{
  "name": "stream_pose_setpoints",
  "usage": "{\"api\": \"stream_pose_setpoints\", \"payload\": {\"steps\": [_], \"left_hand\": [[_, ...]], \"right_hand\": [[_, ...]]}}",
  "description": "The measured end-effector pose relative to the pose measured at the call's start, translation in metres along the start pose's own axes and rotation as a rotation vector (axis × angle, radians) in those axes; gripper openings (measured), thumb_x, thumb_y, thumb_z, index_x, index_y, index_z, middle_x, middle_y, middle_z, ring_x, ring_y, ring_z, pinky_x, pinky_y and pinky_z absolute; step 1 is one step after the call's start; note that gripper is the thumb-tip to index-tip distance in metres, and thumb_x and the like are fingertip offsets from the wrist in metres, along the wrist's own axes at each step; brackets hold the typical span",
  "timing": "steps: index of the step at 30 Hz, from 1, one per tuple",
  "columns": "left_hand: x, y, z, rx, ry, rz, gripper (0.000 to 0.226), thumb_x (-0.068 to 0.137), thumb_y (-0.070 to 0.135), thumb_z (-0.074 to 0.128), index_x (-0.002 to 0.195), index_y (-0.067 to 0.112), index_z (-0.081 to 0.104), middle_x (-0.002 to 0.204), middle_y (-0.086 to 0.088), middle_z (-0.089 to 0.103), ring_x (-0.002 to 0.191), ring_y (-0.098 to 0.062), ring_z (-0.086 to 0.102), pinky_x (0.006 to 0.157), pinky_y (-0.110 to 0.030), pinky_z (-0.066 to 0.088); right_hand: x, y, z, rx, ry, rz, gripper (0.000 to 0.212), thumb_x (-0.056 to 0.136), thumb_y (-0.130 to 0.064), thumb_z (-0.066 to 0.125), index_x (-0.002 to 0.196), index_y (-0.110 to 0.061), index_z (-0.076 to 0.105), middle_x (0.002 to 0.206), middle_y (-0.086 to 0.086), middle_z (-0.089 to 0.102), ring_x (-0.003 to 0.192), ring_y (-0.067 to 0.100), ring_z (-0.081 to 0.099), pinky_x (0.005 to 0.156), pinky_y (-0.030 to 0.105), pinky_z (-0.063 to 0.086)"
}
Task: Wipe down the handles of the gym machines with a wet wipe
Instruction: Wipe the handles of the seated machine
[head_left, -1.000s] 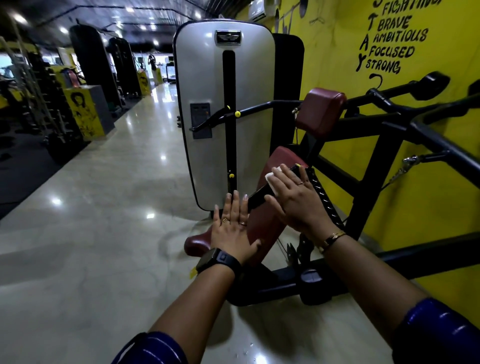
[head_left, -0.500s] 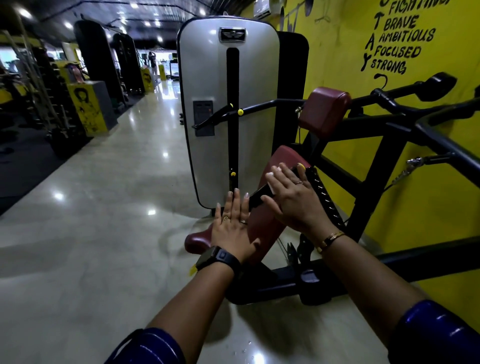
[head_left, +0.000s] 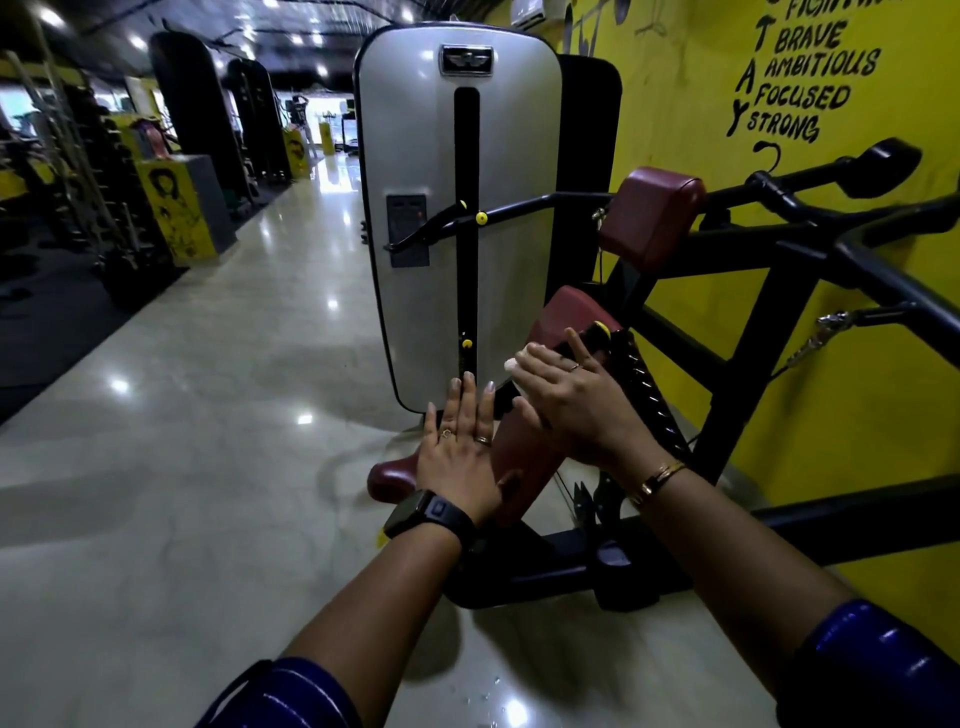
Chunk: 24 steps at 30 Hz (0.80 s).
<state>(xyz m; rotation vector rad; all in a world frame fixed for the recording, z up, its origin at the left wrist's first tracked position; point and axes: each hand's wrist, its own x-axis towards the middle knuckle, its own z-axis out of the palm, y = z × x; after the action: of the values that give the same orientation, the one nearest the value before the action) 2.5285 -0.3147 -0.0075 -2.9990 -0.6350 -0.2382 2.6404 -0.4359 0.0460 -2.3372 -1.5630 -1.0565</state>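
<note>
Low against the yellow wall (head_left: 779, 374), a black-framed gym machine (head_left: 769, 322) carries the handle (head_left: 601, 330), a short black bar that slopes up toward one o'clock and ends in a yellow cap. Across this bar lies the right hand (head_left: 576, 402), its grip clamped on the wet wipe (head_left: 519, 364): thumb beneath, fingers over the top, forefinger lifted clear. White folds of the wipe poke out past the fingertips at the hand's ten o'clock side and again beside the thumb, so it sits pressed between palm and handle. A gold bracelet (head_left: 657, 477) circles that wrist.

At eight o'clock from it, just beside it, the left hand (head_left: 457, 452) rests flat on the sloping maroon pad (head_left: 524, 467), grip apart, fingers straight, close together and pointing to twelve o'clock. Two fingers wear rings, and a black watch (head_left: 431, 512) sits on the wrist.

At twelve o'clock from both hands stands the grey weight-stack cover (head_left: 415, 156) with its black slot. A second maroon pad (head_left: 652, 213) sits at one o'clock above the right hand, and a black toothed bar (head_left: 647, 400) runs just beside that hand at three o'clock. Glossy pale floor (head_left: 182, 493) stretches off toward nine o'clock.
</note>
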Motion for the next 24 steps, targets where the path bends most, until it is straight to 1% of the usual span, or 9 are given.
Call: {"api": "stream_pose_setpoints", "payload": {"steps": [3, 6, 9, 11, 13, 16, 19, 21, 24], "left_hand": [[0.0, 0.0, 0.001, -0.023, 0.01, 0.001, 0.109, 0.089, 0.067, 0.04, 0.135, 0.015, -0.045, 0.143, -0.011, -0.049, 0.134, -0.021, -0.041, 0.117, -0.046, -0.015], [0.0, 0.0, 0.0, -0.017, 0.013, -0.003, 0.109, 0.089, 0.067, 0.041, 0.143, 0.015, -0.038, 0.144, -0.01, -0.048, 0.134, -0.02, -0.04, 0.116, -0.045, -0.016], [0.0, 0.0, -0.002, -0.018, 0.002, 0.0, 0.108, 0.09, 0.066, 0.041, 0.142, 0.014, -0.038, 0.146, -0.011, -0.046, 0.134, -0.021, -0.041, 0.118, -0.046, -0.014], [0.0, 0.001, -0.002, -0.013, -0.015, 0.0, 0.107, 0.091, 0.065, 0.039, 0.138, 0.012, -0.041, 0.148, -0.012, -0.044, 0.134, -0.022, -0.041, 0.119, -0.047, -0.013], [-0.001, 0.001, -0.002, -0.016, -0.004, 0.0, 0.103, 0.093, 0.063, 0.036, 0.137, 0.011, -0.041, 0.15, -0.013, -0.042, 0.134, -0.022, -0.04, 0.119, -0.048, -0.011], [-0.001, 0.001, -0.003, -0.042, 0.014, 0.002, 0.097, 0.095, 0.059, 0.033, 0.143, 0.01, -0.035, 0.153, -0.011, -0.039, 0.137, -0.02, -0.037, 0.12, -0.046, -0.01], [-0.002, 0.001, -0.004, -0.047, 0.006, 0.002, 0.098, 0.095, 0.059, 0.034, 0.145, 0.009, -0.033, 0.152, -0.01, -0.04, 0.141, -0.022, -0.034, 0.121, -0.047, -0.005], [-0.002, 0.001, -0.005, -0.055, -0.002, 0.003, 0.1, 0.094, 0.059, 0.037, 0.141, 0.01, -0.037, 0.151, -0.01, -0.041, 0.138, -0.021, -0.037, 0.121, -0.048, -0.004], [-0.001, 0.0, -0.004, -0.047, -0.011, 0.0, 0.104, 0.094, 0.059, 0.038, 0.131, 0.011, -0.046, 0.149, -0.01, -0.044, 0.134, -0.02, -0.041, 0.12, -0.048, -0.005]], "right_hand": [[-0.004, 0.014, -0.003, 0.008, 0.153, 0.107, 0.041, 0.09, -0.029, 0.041, 0.111, -0.011, 0.071, 0.118, 0.008, 0.068, 0.115, 0.02, 0.062, 0.113, 0.05, 0.02], [-0.001, 0.024, -0.002, -0.015, 0.083, 0.264, 0.049, 0.091, -0.035, 0.037, 0.121, -0.008, 0.065, 0.128, 0.012, 0.063, 0.126, 0.024, 0.054, 0.114, 0.051, 0.02], [0.004, 0.008, 0.0, 0.028, -0.13, 0.14, 0.061, 0.089, -0.045, 0.036, 0.134, -0.009, 0.054, 0.141, 0.013, 0.051, 0.139, 0.025, 0.038, 0.118, 0.043, 0.005], [0.001, -0.003, 0.002, 0.025, -0.169, -0.037, 0.061, 0.088, -0.044, 0.033, 0.133, -0.01, 0.056, 0.138, 0.011, 0.054, 0.135, 0.025, 0.043, 0.117, 0.045, 0.013], [-0.005, -0.002, 0.0, 0.023, -0.056, -0.081, 0.051, 0.088, -0.037, 0.037, 0.125, -0.013, 0.063, 0.129, 0.007, 0.062, 0.125, 0.023, 0.055, 0.113, 0.051, 0.025], [-0.008, 0.014, -0.003, 0.052, 0.101, 0.117, 0.036, 0.088, -0.021, 0.053, 0.121, -0.012, 0.066, 0.124, 0.008, 0.065, 0.121, 0.022, 0.058, 0.113, 0.053, 0.029], [-0.001, 0.014, -0.004, -0.012, 0.064, 0.243, 0.043, 0.089, -0.027, 0.042, 0.121, -0.008, 0.064, 0.128, 0.013, 0.062, 0.125, 0.027, 0.054, 0.117, 0.048, 0.016], [0.004, 0.0, -0.001, -0.016, -0.045, 0.155, 0.053, 0.091, -0.031, 0.029, 0.124, -0.007, 0.063, 0.131, 0.016, 0.059, 0.128, 0.03, 0.051, 0.116, 0.044, 0.011], [-0.001, -0.013, 0.0, -0.052, -0.121, -0.11, 0.052, 0.093, -0.03, 0.027, 0.125, -0.011, 0.063, 0.13, 0.009, 0.061, 0.126, 0.025, 0.053, 0.116, 0.044, 0.018]]}}
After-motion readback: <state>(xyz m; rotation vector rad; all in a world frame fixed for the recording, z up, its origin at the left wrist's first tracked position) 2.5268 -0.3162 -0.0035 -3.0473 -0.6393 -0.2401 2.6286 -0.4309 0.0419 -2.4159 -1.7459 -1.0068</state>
